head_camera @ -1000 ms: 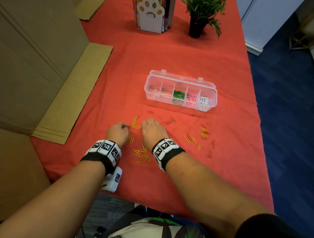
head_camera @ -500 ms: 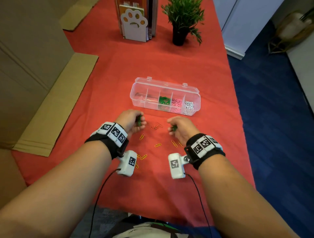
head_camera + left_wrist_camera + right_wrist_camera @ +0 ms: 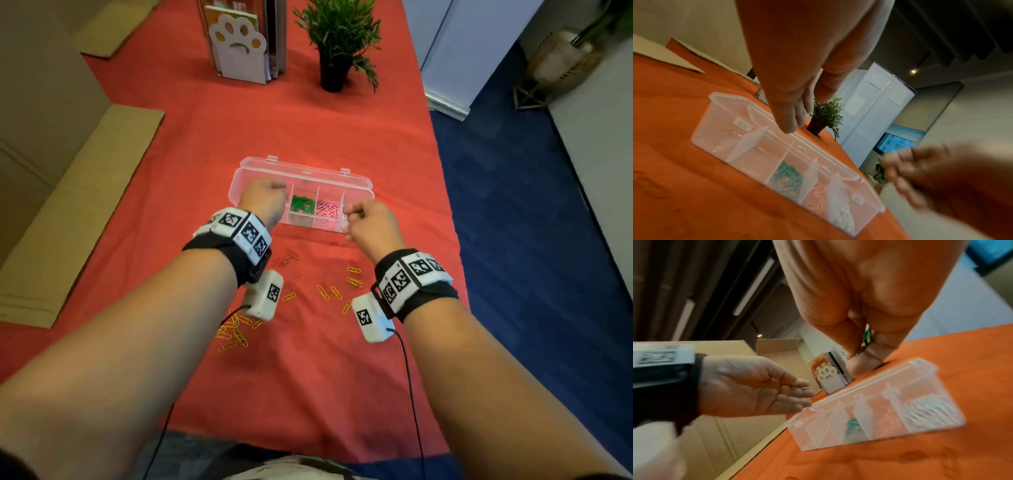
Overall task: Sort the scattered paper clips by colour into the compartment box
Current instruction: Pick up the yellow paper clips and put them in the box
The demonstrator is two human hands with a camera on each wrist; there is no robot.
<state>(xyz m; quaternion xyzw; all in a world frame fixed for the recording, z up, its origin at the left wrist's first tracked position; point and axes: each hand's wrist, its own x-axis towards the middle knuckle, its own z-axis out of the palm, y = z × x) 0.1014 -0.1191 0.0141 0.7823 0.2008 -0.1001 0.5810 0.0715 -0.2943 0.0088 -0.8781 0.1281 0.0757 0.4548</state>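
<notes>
The clear compartment box (image 3: pixel 356 181) lies open on the red cloth, with green clips (image 3: pixel 302 204), pink clips (image 3: pixel 327 209) and white clips (image 3: pixel 842 217) in its three right compartments. My left hand (image 3: pixel 274 192) hovers over the box's left compartments; its fingers (image 3: pixel 791 125) are straight and hold nothing, and its bare palm (image 3: pixel 748 386) shows in the right wrist view. My right hand (image 3: pixel 356 216) hangs over the box's right end and pinches green paper clips (image 3: pixel 867 335). Yellow clips (image 3: pixel 352 281) and darker ones (image 3: pixel 287 257) lie scattered nearer to me.
A heap of yellow clips (image 3: pixel 233 334) lies under my left forearm. A potted plant (image 3: pixel 332 72) and a paw-shaped book stand (image 3: pixel 239 51) stand at the back. Flat cardboard (image 3: pixel 78 205) lies on the left. The table's right edge (image 3: pixel 445 219) drops to blue floor.
Both hands lifted off the cloth and moved forward to the box. The left hand, which gripped green clips half a second ago, now has straight fingers and holds nothing.
</notes>
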